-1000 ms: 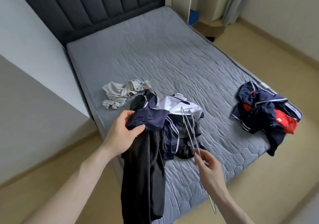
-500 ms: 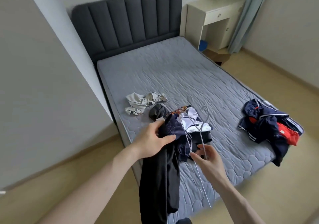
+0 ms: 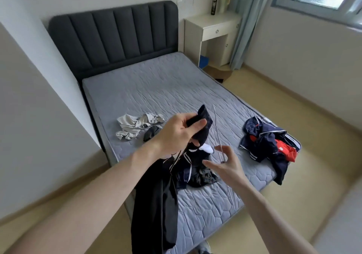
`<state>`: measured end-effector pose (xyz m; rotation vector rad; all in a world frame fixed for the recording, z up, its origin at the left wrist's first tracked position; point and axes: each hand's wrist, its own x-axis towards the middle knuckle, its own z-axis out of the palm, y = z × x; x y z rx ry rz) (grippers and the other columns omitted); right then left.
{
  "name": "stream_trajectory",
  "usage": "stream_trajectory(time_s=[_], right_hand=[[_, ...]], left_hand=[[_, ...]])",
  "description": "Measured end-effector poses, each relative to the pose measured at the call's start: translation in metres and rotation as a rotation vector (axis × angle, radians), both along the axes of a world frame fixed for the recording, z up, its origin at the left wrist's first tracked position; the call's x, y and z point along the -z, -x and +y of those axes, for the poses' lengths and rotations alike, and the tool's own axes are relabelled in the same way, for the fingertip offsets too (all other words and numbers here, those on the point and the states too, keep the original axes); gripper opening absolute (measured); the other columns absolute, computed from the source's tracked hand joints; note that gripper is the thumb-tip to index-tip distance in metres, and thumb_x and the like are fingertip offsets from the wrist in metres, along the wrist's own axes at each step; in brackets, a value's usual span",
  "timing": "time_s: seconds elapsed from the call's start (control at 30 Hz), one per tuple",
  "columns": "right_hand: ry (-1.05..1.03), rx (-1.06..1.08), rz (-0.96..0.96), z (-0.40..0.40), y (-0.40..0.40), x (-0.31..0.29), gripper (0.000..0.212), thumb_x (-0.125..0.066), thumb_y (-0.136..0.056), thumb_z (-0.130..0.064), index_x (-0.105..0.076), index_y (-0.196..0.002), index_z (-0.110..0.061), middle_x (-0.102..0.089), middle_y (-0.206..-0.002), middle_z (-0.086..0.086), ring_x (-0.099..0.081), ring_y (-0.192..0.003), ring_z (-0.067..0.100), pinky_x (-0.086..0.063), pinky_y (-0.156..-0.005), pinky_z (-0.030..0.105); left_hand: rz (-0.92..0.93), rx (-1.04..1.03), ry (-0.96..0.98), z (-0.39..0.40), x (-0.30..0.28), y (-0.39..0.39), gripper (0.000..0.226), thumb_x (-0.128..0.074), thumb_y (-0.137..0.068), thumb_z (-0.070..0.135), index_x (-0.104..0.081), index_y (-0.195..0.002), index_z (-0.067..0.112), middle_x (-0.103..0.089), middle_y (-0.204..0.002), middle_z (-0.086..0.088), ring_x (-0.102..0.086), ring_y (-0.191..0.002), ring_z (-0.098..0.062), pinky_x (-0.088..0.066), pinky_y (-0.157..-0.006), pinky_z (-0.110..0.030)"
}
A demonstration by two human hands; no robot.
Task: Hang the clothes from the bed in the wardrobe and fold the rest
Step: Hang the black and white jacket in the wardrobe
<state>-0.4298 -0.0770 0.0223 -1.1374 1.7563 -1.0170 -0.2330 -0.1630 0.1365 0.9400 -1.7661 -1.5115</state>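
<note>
Two hands work above the near edge of the bed (image 3: pixel 156 89). The left hand (image 3: pixel 176 134) is clenched round the bunched top of dark navy trousers (image 3: pixel 154 204), whose legs hang down below it past the mattress edge. Behind and left of that hand lie crumpled beige clothes (image 3: pixel 137 124); just below and between the hands sits a navy-and-white pile (image 3: pixel 195 167).

The right hand (image 3: pixel 227 163) has its fingers spread and loosely bent around a thin wire hanger (image 3: pixel 217 134); whether it truly pinches the wire or only brushes it I cannot tell. Well to the right of it lies a navy and red jacket heap (image 3: pixel 268 142).

To do this step well, I judge the right hand should take a firm hold of the hanger first, then the left should find the waistband and feed the trousers evenly over the bar, so neither leg drags them off.

The hanger's outline is faint against the quilt, and its hook cannot be made out. No wardrobe shows here. The trousers' lower ends run out of frame, and the pile's separate garments cannot be told apart.
</note>
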Motion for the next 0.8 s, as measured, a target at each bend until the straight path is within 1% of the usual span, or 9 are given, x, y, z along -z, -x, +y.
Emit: stream_trajectory(time_s=[0.07,0.17,0.3,0.4,0.43,0.5,0.6,0.7,0.8], right_hand=[[0.029,-0.021,0.026,-0.026,0.019,-0.02,0.065,-0.092,-0.07,-0.043,-0.056,-0.123,-0.033,-0.057,-0.127,-0.022,-0.06,-0.072,-0.003,-0.048,-0.062,0.014],[0.087,-0.11,0.083,-0.069,0.038,-0.05,0.072,-0.09,-0.064,-0.055,-0.052,-0.123,-0.038,-0.055,-0.136,-0.022,-0.059,-0.084,0.006,-0.049,-0.075,0.026],[0.168,-0.281,0.095,-0.122,0.038,-0.082,0.065,-0.091,-0.059,-0.056,-0.046,-0.103,-0.043,-0.055,-0.14,-0.02,-0.055,-0.058,-0.004,-0.045,-0.056,0.018],[0.169,-0.401,0.173,-0.153,0.024,-0.093,0.06,-0.094,-0.069,-0.044,-0.043,-0.101,-0.035,-0.062,-0.129,-0.024,-0.058,-0.096,-0.001,-0.044,-0.073,0.019],[0.15,-0.445,0.162,-0.16,0.016,-0.096,0.058,-0.094,-0.071,-0.041,-0.043,-0.099,-0.031,-0.066,-0.119,-0.024,-0.059,-0.098,0.002,-0.044,-0.073,0.021],[0.108,-0.522,0.163,-0.168,-0.001,-0.098,0.052,-0.092,-0.076,-0.033,-0.043,-0.09,-0.024,-0.068,-0.093,-0.018,-0.058,-0.078,0.008,-0.043,-0.064,0.027],[0.129,-0.571,0.171,-0.17,-0.021,-0.099,0.047,-0.086,-0.082,-0.02,-0.04,-0.074,-0.021,-0.048,-0.067,-0.008,-0.039,-0.058,0.013,-0.033,-0.055,0.03],[0.122,-0.528,-0.078,-0.162,-0.037,-0.102,0.044,-0.07,-0.088,-0.002,-0.035,-0.07,-0.022,-0.034,-0.062,-0.004,-0.031,-0.055,0.013,-0.026,-0.049,0.027],[0.114,-0.452,-0.353,-0.151,-0.058,-0.114,0.048,-0.064,-0.091,0.002,-0.031,-0.068,-0.024,-0.031,-0.056,-0.006,-0.028,-0.048,0.011,-0.025,-0.043,0.022]], left_hand=[[0.049,-0.057,0.093,-0.017,-0.035,0.016,0.023,-0.066,-0.1,0.036,-0.072,-0.093,0.015,-0.07,-0.09,-0.022,-0.074,-0.077,-0.036,-0.064,-0.059,-0.041],[0.165,-0.189,0.269,-0.041,-0.088,0.024,0.021,-0.06,-0.104,0.028,-0.071,-0.09,0.016,-0.066,-0.078,-0.011,-0.068,-0.06,-0.02,-0.057,-0.048,-0.028],[0.291,-0.351,0.403,-0.063,-0.157,0.017,0.022,-0.059,-0.104,0.032,-0.071,-0.088,0.022,-0.071,-0.078,-0.001,-0.066,-0.061,-0.016,-0.051,-0.043,-0.025],[0.339,-0.44,0.438,-0.074,-0.193,0.002,0.028,-0.058,-0.102,0.039,-0.069,-0.083,0.022,-0.068,-0.074,0.001,-0.06,-0.057,-0.016,-0.042,-0.041,-0.023],[0.338,-0.471,0.436,-0.077,-0.201,-0.005,0.029,-0.058,-0.102,0.04,-0.067,-0.083,0.02,-0.067,-0.073,0.001,-0.057,-0.057,-0.017,-0.04,-0.042,-0.023],[0.33,-0.543,0.4,-0.083,-0.208,-0.021,0.031,-0.058,-0.101,0.042,-0.064,-0.084,0.018,-0.065,-0.072,0.001,-0.053,-0.058,-0.017,-0.037,-0.043,-0.024],[0.297,-0.673,0.327,-0.092,-0.202,-0.056,0.031,-0.059,-0.099,0.045,-0.062,-0.082,0.02,-0.062,-0.071,0.002,-0.05,-0.054,-0.015,-0.039,-0.046,-0.023],[0.124,-0.927,0.259,-0.099,-0.172,-0.107,0.028,-0.058,-0.1,0.045,-0.063,-0.093,0.018,-0.064,-0.082,0.0,-0.062,-0.052,-0.017,-0.053,-0.052,-0.027],[-0.014,-1.0,0.024,-0.093,-0.121,-0.161,0.018,-0.058,-0.103,0.026,-0.058,-0.114,0.012,-0.06,-0.099,-0.005,-0.069,-0.075,-0.021,-0.059,-0.066,-0.029]])
